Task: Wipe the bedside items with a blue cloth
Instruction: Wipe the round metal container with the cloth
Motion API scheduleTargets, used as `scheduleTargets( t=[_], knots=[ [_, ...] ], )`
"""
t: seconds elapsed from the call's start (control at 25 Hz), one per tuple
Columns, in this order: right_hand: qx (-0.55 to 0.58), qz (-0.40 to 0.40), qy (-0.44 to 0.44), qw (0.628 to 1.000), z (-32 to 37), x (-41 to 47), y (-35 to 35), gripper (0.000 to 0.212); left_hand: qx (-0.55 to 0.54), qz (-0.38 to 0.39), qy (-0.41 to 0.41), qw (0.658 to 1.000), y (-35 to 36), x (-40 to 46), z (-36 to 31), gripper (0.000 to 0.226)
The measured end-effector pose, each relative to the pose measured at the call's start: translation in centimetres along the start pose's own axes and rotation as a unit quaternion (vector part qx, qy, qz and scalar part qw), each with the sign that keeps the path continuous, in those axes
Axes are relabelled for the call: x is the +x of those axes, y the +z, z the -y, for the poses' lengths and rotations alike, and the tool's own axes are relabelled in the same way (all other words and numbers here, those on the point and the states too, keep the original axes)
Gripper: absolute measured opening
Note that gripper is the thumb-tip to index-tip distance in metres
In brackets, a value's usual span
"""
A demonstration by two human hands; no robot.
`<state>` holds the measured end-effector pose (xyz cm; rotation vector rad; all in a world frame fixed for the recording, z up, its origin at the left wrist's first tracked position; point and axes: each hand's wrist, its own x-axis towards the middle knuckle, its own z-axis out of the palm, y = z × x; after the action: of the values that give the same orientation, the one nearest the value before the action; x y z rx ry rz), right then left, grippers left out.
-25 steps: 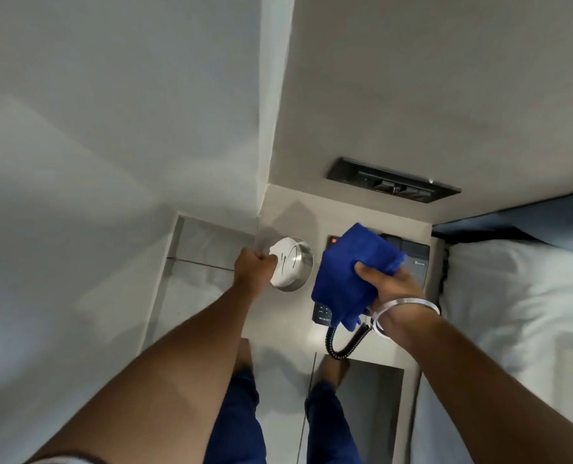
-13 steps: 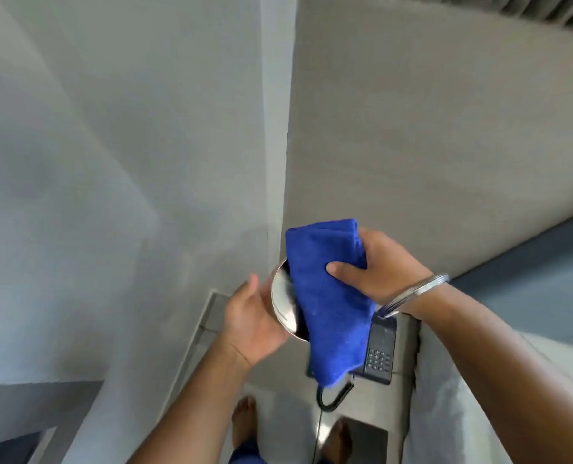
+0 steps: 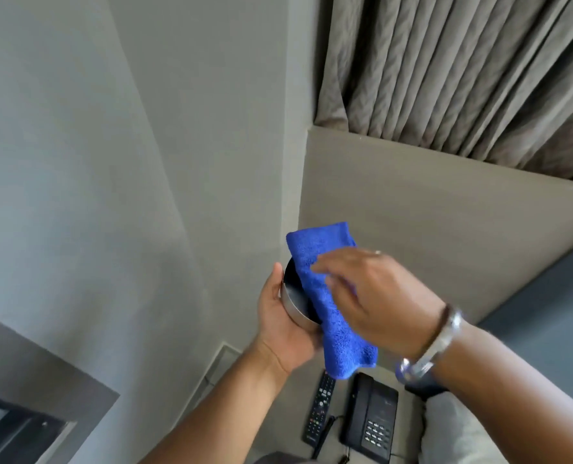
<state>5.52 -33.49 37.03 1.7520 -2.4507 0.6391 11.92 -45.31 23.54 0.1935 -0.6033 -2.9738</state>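
My left hand (image 3: pixel 283 333) cups a round silver dish (image 3: pixel 292 301) with a dark inside, lifted in front of the wall corner and tilted on edge. A folded blue cloth (image 3: pixel 328 303) hangs over the dish's open face and covers most of it. My right hand (image 3: pixel 375 296), blurred, lies flat on the cloth and presses it against the dish. A metal bangle circles my right wrist. Below on the bedside table (image 3: pixel 340 393) lie a black remote control (image 3: pixel 320 408) and a black telephone (image 3: pixel 370 416), side by side.
Grey walls meet in a corner just behind the dish. A beige headboard panel (image 3: pixel 429 229) stands to the right with pleated curtains (image 3: pixel 462 68) above it. White bedding (image 3: pixel 452 430) shows at the lower right. A dark frame (image 3: pixel 20 420) sits at the lower left.
My left hand lifted the silver dish off the bedside table and tilted it up. My right hand brought the blue cloth onto it and slid across its face. The view rose toward the curtains.
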Motion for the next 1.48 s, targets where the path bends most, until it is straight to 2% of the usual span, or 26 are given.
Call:
scheduleTargets(
  t=[0.04, 0.08, 0.2, 0.32, 0.52, 0.68, 0.76, 0.84, 0.96, 1.08, 1.2, 1.28, 1.4, 1.48],
  knots=[
    [-0.018, 0.078, 0.019, 0.997, 0.3, -0.2, 0.3, 0.030, 0.001, 0.006, 0.008, 1.000, 0.5, 0.0, 0.0, 0.063],
    [-0.044, 0.120, 0.042, 0.991, 0.3, -0.3, 0.6, 0.035, -0.005, 0.019, 0.016, 1.000, 1.0, 0.1, 0.1, 0.061],
    [-0.119, 0.103, 0.045, 0.987, 0.5, 0.0, 1.0, 0.058, -0.009, 0.071, 0.036, 0.997, 2.7, -0.2, -0.9, 0.064],
    [-0.122, 0.101, 0.045, 0.986, 1.1, -0.5, 1.1, 0.065, 0.012, 0.080, 0.015, 0.997, 3.8, -0.8, -1.6, 0.061],
    [0.020, 0.158, 0.027, 0.987, 0.9, -1.4, -1.5, 0.057, 0.043, 0.074, -0.008, 0.996, 5.1, -1.7, -0.5, 0.055],
    [0.156, 0.158, -0.015, 0.975, 2.6, -1.8, -2.9, 0.032, 0.051, 0.069, 0.020, 0.996, 6.7, -1.8, -2.1, 0.053],
    [0.170, 0.160, -0.023, 0.972, 2.7, -1.8, -3.9, 0.033, 0.065, 0.072, 0.016, 0.995, 7.3, -1.9, -2.4, 0.054],
    [0.158, 0.197, -0.031, 0.967, 1.9, -2.3, -5.2, 0.035, 0.082, 0.082, -0.001, 0.993, 7.4, -1.9, -2.0, 0.063],
    [0.046, 0.242, -0.040, 0.968, 1.0, -3.5, -6.8, 0.034, 0.115, 0.107, -0.022, 0.987, 7.8, -1.6, -0.9, 0.074],
    [-0.089, 0.180, -0.097, 0.975, 1.1, -4.2, -6.4, 0.052, 0.076, 0.123, -0.069, 0.987, 7.6, -1.1, -0.5, 0.079],
    [-0.140, 0.174, -0.120, 0.967, 2.0, -2.8, -5.3, 0.056, 0.064, 0.129, -0.072, 0.987, 7.3, -0.7, -0.9, 0.081],
    [-0.147, 0.130, -0.091, 0.976, 2.4, -1.5, -4.8, 0.059, 0.057, 0.130, -0.057, 0.988, 7.4, -0.3, -1.9, 0.076],
    [-0.163, 0.050, 0.003, 0.985, 2.7, -0.1, -4.6, 0.063, 0.056, 0.135, -0.016, 0.989, 8.0, 0.3, -3.7, 0.067],
    [-0.154, 0.016, 0.059, 0.986, 2.9, 0.4, -4.4, 0.051, 0.062, 0.154, -0.006, 0.986, 8.4, 0.4, -4.2, 0.065]
  ],
)
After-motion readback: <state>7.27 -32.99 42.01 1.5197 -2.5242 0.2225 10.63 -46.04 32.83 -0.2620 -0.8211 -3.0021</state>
